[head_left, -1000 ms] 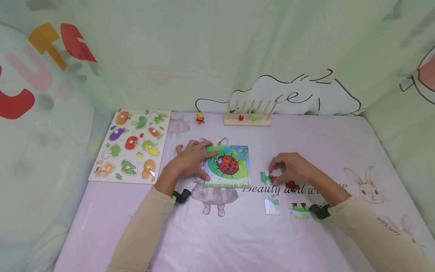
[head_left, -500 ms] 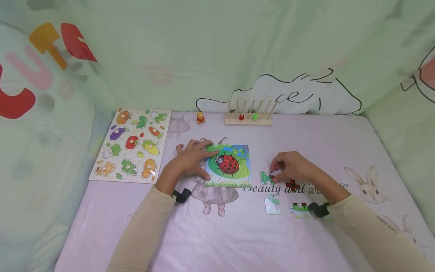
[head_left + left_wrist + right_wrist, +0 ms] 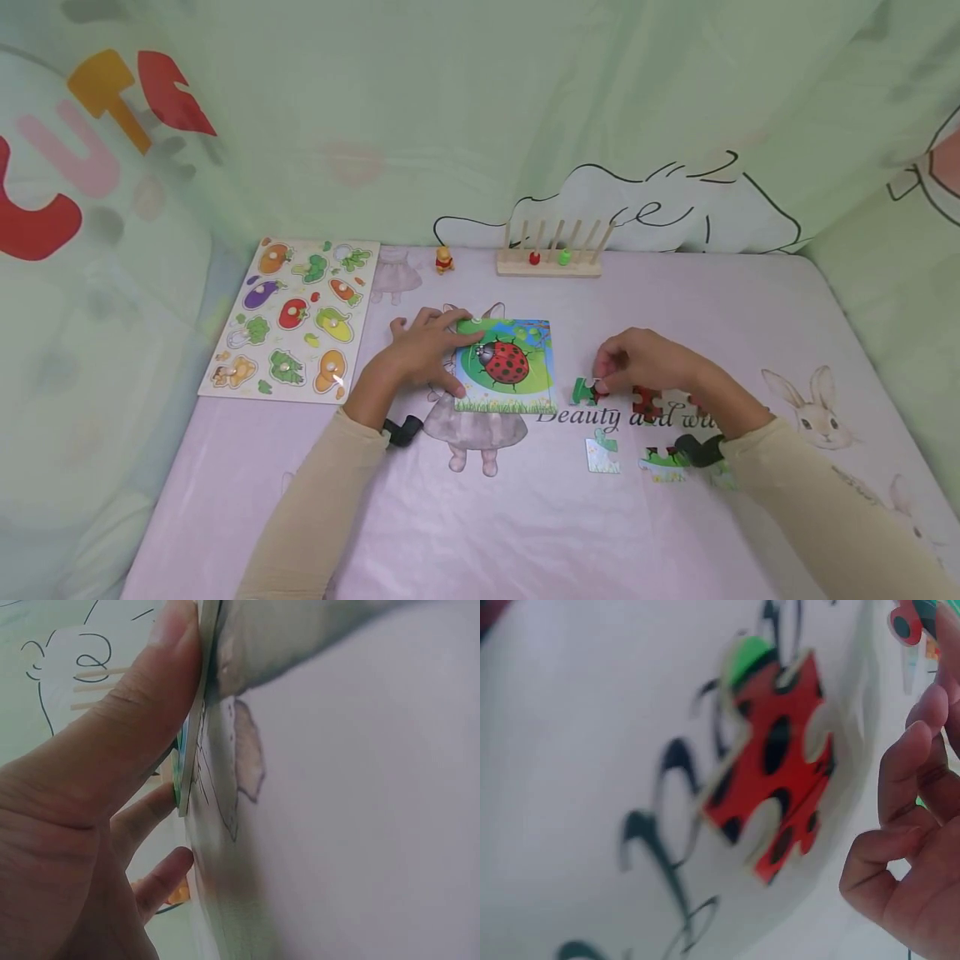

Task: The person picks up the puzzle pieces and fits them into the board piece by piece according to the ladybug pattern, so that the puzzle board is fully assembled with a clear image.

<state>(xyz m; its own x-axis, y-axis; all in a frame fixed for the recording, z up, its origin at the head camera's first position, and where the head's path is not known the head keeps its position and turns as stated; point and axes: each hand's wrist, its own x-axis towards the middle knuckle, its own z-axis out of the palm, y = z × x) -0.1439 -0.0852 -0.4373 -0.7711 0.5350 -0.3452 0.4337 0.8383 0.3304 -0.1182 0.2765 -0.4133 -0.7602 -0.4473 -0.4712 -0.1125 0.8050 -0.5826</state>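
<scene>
A square ladybug puzzle board [image 3: 537, 379] lies flat on the tablecloth, its picture facing up. My left hand [image 3: 420, 352] rests on its left side, thumb and index finger spread and touching the board; the left wrist view has the board [image 3: 193, 742] nearly edge-on beside the thumb. To the right, my right hand [image 3: 647, 360] pinches a green puzzle piece [image 3: 582, 392] with some red and black on it. Only a corner of that piece [image 3: 906, 624] shows in the right wrist view. Below that hand lies a red, black-spotted puzzle piece [image 3: 647, 403].
More loose pieces lie nearer me: a pale one [image 3: 602, 456], a grassy one [image 3: 663, 468] and one [image 3: 723, 476] by the right wrist. A vegetable peg board [image 3: 315, 321] is at left. A small bear figure [image 3: 444, 260] and a wooden peg rack [image 3: 547, 268] stand behind.
My right hand has turned slightly and shifted the green piece a little to the left, tilting it. My left hand stays on the ladybug board.
</scene>
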